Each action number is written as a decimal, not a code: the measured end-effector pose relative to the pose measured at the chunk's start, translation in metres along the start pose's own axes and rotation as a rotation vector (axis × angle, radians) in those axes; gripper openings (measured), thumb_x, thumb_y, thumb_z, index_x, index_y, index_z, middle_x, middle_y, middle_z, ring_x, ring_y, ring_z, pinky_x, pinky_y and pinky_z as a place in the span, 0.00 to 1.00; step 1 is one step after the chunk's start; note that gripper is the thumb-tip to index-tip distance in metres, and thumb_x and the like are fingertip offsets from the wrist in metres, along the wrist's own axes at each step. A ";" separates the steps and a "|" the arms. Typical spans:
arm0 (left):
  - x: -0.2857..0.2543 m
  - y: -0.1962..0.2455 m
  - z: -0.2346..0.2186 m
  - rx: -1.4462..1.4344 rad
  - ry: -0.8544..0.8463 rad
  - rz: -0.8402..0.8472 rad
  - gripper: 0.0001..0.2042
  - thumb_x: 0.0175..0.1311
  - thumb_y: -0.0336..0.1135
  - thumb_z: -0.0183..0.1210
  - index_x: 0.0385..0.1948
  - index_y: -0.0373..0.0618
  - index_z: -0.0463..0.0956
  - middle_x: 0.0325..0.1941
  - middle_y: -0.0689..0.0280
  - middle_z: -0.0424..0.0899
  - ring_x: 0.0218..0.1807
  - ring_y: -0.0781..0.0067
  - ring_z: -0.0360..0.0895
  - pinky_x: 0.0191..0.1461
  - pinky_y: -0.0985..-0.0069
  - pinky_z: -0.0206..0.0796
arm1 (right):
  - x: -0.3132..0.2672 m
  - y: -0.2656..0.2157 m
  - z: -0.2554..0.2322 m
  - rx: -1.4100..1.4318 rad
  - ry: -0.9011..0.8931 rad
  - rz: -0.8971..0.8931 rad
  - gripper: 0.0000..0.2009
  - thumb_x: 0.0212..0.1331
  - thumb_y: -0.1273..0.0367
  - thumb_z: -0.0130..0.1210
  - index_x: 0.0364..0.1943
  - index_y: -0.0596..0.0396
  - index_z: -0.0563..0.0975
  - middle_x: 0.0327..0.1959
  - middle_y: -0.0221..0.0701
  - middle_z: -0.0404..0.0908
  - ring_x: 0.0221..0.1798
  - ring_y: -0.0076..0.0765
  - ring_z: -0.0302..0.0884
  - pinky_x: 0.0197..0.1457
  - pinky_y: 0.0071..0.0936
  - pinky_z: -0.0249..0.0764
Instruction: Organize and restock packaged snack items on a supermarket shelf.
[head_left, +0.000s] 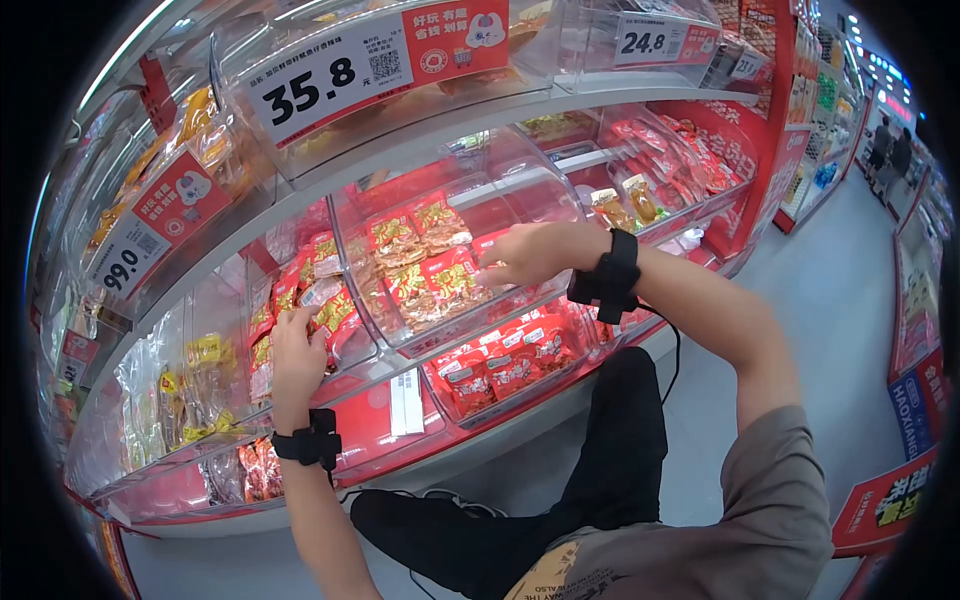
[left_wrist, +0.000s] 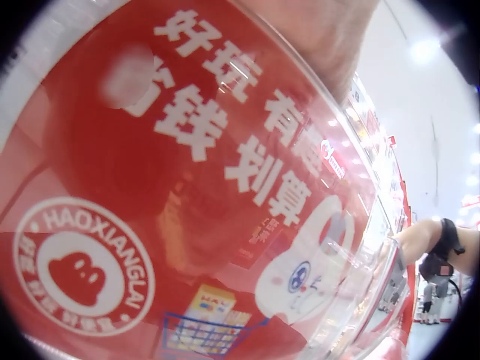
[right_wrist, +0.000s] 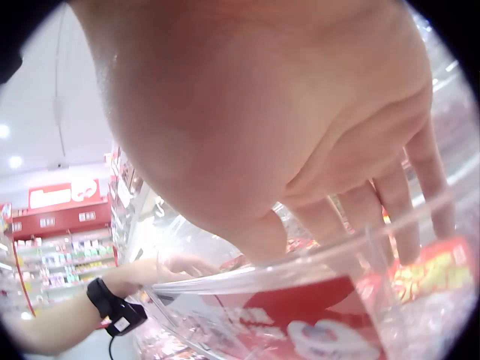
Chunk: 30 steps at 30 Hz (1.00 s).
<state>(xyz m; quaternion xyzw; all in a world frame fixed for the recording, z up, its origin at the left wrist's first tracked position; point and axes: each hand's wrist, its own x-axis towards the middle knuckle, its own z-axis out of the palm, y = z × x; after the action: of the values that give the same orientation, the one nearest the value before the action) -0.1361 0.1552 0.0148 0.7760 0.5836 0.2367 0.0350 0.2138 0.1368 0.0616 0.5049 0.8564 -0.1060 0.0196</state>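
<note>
My left hand (head_left: 297, 352) reaches over the front wall of a clear bin, its fingers resting among red and yellow snack packets (head_left: 338, 312). In the left wrist view that bin's red label (left_wrist: 187, 135) fills most of the picture and the fingers are hidden. My right hand (head_left: 540, 252) reaches into the neighbouring clear bin, where red and yellow snack packets (head_left: 412, 285) lie in rows. In the right wrist view its fingers (right_wrist: 360, 210) hang extended behind the clear front wall, fingertips right at a red and yellow packet (right_wrist: 435, 270).
Above runs a shelf with price labels (head_left: 335, 88). Below the bins lie more red packets (head_left: 515, 362). Yellow-labelled bags (head_left: 195, 380) fill the bin at the left. The person's bent knees (head_left: 615, 430) are close to the display. An aisle (head_left: 850, 260) stretches off to the right.
</note>
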 end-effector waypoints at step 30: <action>-0.002 0.000 -0.002 -0.202 -0.037 0.086 0.16 0.56 0.22 0.43 0.43 0.37 0.77 0.53 0.48 0.74 0.58 0.50 0.69 0.62 0.65 0.58 | 0.020 -0.028 0.010 0.337 -0.256 0.010 0.48 0.55 0.31 0.27 0.59 0.67 0.65 0.61 0.53 0.64 0.66 0.54 0.59 0.67 0.43 0.56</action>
<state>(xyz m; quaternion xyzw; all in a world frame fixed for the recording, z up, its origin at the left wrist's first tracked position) -0.1374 0.1532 0.0154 0.7972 0.5220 0.2812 0.1135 0.1790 0.1390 0.0540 0.4875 0.8147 -0.3109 0.0442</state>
